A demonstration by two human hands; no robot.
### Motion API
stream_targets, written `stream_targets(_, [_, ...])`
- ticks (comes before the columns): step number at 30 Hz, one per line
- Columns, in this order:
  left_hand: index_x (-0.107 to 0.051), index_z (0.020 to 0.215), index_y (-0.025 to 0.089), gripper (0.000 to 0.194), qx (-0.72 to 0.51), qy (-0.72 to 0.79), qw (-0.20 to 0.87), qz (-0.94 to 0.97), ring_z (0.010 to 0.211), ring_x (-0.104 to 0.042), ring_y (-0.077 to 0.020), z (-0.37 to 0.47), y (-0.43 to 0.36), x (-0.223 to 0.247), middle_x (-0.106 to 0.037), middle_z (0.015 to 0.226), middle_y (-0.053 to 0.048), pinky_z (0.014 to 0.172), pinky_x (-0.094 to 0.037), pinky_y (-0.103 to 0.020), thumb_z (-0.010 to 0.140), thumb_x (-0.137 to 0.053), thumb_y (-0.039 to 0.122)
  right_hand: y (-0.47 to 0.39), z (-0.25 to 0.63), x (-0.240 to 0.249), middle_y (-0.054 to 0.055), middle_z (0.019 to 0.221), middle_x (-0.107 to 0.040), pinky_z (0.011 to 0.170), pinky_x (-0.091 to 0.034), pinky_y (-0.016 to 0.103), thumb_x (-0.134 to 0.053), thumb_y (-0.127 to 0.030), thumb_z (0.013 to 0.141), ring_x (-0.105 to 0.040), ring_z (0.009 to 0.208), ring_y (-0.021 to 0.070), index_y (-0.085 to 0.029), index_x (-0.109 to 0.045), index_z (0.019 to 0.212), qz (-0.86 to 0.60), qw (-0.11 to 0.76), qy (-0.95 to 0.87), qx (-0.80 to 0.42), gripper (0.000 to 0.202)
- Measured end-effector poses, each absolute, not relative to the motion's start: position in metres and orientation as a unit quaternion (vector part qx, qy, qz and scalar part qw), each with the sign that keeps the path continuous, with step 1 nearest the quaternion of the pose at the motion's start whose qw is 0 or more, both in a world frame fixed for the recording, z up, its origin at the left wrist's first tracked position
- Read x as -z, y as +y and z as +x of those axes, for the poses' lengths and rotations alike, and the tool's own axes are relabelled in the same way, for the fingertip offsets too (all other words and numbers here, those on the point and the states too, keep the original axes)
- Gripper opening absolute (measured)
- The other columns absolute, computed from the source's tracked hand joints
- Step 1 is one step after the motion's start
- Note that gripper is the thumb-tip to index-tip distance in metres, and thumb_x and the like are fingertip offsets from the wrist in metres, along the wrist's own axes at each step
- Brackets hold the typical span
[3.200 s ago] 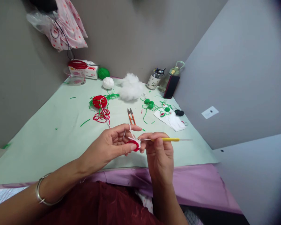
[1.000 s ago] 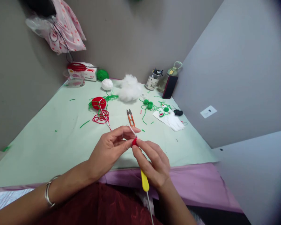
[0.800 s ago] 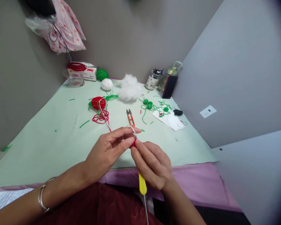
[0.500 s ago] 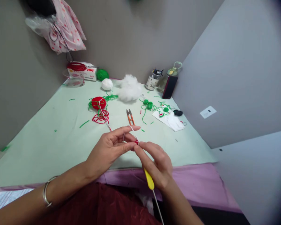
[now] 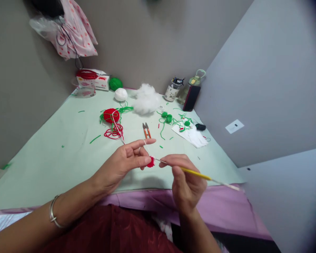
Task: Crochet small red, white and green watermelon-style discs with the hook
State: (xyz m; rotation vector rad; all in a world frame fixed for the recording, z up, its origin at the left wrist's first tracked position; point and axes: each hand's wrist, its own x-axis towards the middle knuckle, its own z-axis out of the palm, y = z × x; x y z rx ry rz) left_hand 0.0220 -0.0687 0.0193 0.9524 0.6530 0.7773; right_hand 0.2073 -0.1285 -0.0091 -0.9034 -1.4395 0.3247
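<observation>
My left hand pinches a small red crocheted piece with a white edge, its index finger stretched out with white yarn looped over it. A yellow-handled crochet hook lies in my right hand, held between thumb and fingers; its metal tip points left and meets the piece's white edge. White yarn runs from the left hand back past a red yarn ball with loose red strands. Just beyond the fingers are orange thread snips.
White stuffing, a white yarn ball and a green one stand at the back. Small green balls, yarn scraps and white tissue lie right. A pen cup and phone are near the wall.
My right hand has moved right and turned, so the hook now lies nearly level instead of pointing down toward me. More of the red piece shows, slightly lower and further left.
</observation>
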Motion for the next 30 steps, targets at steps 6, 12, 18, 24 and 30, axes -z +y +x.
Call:
stream_targets(6, [-0.072, 0.134, 0.024, 0.05, -0.397, 0.292, 0.707, 0.507, 0.083, -0.063, -0.0142, 0.026, -0.075, -0.018, -0.064, 0.084, 0.003, 0.089, -0.051, -0.03, 0.085, -0.082, 0.025, -0.117, 0.195, 0.009, 0.003, 0.085, -0.073, 0.059, -0.059, 0.029, -0.057, -0.02, 0.102, -0.069, 0.068, 0.0149, -0.022, -0.073, 0.096, -0.365, 0.695, -0.569, -0.246, 0.018])
stream_targets(12, [-0.074, 0.131, 0.023, 0.05, -0.413, 0.307, 0.709, 0.483, 0.087, -0.066, -0.0182, 0.03, -0.076, -0.014, -0.068, 0.088, 0.0, 0.09, -0.054, -0.035, 0.082, -0.085, 0.028, -0.12, 0.18, 0.012, 0.003, 0.089, -0.076, 0.066, -0.062, 0.031, -0.06, -0.013, 0.1, -0.072, 0.076, 0.0163, -0.025, -0.077, 0.103, -0.418, 0.665, -0.608, -0.118, 0.021])
stream_targets(18, [-0.08, 0.122, 0.02, 0.047, -0.377, 0.282, 0.811, 0.347, 0.084, -0.063, -0.0141, 0.034, -0.076, -0.011, -0.072, 0.088, -0.001, 0.084, -0.051, -0.026, 0.077, -0.091, 0.028, -0.12, 0.176, 0.027, 0.007, 0.106, -0.074, 0.079, -0.063, 0.032, -0.066, -0.003, 0.093, -0.073, 0.096, 0.0195, -0.027, -0.077, 0.123, -0.416, 0.612, -0.664, 0.11, 0.04])
stream_targets(24, [-0.084, 0.113, 0.02, 0.035, -0.368, 0.278, 0.831, 0.312, 0.076, -0.058, -0.0086, 0.026, -0.069, -0.018, -0.069, 0.082, 0.001, 0.08, -0.048, -0.019, 0.079, -0.09, 0.022, -0.117, 0.185, 0.015, 0.001, 0.082, -0.07, 0.066, -0.058, 0.031, -0.059, -0.014, 0.1, -0.068, 0.071, 0.0148, -0.024, -0.077, 0.102, -0.403, 0.72, -0.545, -0.149, 0.021])
stream_targets(30, [-0.083, 0.117, 0.023, 0.034, -0.379, 0.271, 0.799, 0.379, 0.078, -0.06, -0.0101, 0.027, -0.073, -0.015, -0.07, 0.081, 0.001, 0.08, -0.048, -0.021, 0.083, -0.086, 0.023, -0.114, 0.184, 0.015, 0.001, 0.08, -0.068, 0.05, -0.05, 0.023, -0.059, -0.026, 0.102, -0.061, 0.056, 0.0098, -0.02, -0.072, 0.093, -0.376, 0.728, -0.51, -0.263, 0.016])
